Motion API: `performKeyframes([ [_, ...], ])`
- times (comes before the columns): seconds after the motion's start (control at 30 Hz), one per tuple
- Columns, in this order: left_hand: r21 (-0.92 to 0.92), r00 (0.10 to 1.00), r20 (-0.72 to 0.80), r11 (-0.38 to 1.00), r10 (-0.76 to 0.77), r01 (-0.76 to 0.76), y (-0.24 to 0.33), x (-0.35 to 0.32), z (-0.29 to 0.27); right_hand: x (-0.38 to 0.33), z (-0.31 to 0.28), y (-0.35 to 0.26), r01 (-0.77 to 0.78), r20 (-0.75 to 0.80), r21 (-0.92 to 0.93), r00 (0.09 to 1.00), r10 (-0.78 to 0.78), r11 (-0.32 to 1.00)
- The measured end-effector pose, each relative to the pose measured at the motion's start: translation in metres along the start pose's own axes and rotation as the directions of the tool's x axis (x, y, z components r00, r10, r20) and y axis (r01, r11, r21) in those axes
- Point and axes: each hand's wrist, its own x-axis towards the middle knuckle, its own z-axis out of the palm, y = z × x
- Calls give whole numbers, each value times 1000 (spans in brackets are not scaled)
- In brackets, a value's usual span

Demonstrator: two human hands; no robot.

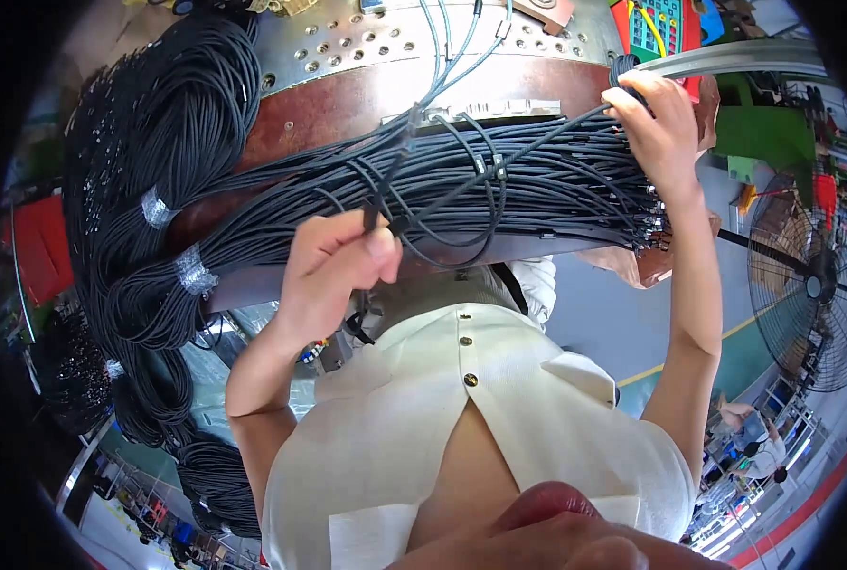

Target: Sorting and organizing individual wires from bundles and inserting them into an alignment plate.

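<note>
A cream shirt (385,427) faces black cable (556,137) stretched over a cable bundle (566,180). The left hand (333,268) pinches it thumb-to-finger; the right hand's (661,133) curled fingers close on it. It seems light, springy, best held near its ends.

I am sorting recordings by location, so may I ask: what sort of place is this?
Probably a factory workshop, perhaps for cable assembly. Thick bundles of black cables fill the work surface, a large caged fan stands at right, and the floor has a yellow line.
</note>
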Motion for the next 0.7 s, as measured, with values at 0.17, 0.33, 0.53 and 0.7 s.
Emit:
performKeyframes([
  [0.17,141,921,370,987,-121,73,6,8,6,-3,27,1,-53,118,-44,991,58,998],
  [0.33,-218,1000,-18,976,-7,3,11,32,20,20,45,-48,-343,161,392,939,304,854],
  [0.53,743,887,17,587,462,-320,5,54,55,27,61,-58,-480,343,625,877,336,616],
  [0.7,918,755,42,273,655,-289,5,92,62,39,57,-51,-436,398,557,887,234,707],
])
